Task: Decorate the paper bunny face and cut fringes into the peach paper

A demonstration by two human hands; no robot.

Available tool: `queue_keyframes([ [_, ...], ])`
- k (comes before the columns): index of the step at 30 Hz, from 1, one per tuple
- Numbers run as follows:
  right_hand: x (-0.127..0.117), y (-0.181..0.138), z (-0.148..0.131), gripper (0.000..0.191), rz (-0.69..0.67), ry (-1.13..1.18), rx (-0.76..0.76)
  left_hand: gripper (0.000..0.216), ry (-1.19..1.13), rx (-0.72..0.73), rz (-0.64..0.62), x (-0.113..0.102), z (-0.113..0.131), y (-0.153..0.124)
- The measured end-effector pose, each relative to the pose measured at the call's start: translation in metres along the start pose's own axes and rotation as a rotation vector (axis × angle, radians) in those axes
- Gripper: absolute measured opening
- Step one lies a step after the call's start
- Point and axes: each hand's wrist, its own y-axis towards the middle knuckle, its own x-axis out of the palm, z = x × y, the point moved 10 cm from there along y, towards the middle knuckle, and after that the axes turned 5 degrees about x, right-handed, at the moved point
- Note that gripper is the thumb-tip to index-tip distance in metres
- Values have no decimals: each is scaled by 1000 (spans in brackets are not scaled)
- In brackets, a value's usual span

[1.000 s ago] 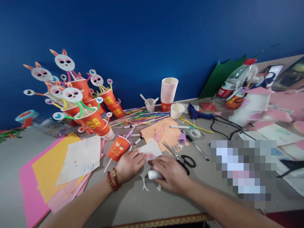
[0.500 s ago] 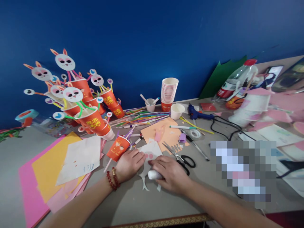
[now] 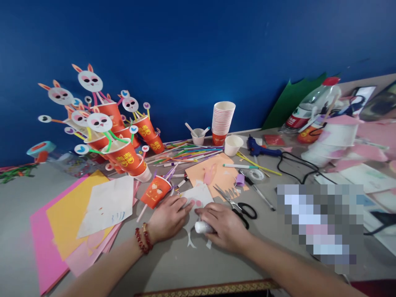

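White paper (image 3: 201, 193) lies in front of me with small pink circles (image 3: 194, 203) on it. My left hand (image 3: 170, 218), wearing red bead bracelets, rests flat with its fingertips on the paper beside the circles. In my right hand (image 3: 224, 227) is a white glue stick (image 3: 202, 227), lying sideways under the palm, while the index finger and thumb reach down to the paper near the circles. A forked white paper cut-out (image 3: 190, 237) shows below the hands. Black-handled scissors (image 3: 236, 206) lie just right of my right hand.
Rabbit-faced red paper cups (image 3: 122, 154) and coloured paper sheets (image 3: 62, 214) are on the left. Behind the hands are orange paper (image 3: 213, 171), a cup stack (image 3: 223, 119) and pipe cleaners. A blue glue gun (image 3: 262, 149) with a black cord lies at right, near a bottle (image 3: 312, 103).
The whole view has shifted slightly, so things sit a little further right. My hands stay on the paper, and the right hand still has the glue stick.
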Motion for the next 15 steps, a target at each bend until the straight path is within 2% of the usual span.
queue_keyframes([
  [8,2,0,1,25,-17,2,19,39,-74,-81,20,-4,-3,2],
  [15,3,1,1,25,-19,-7,17,37,35,-75,-66,6,1,6],
])
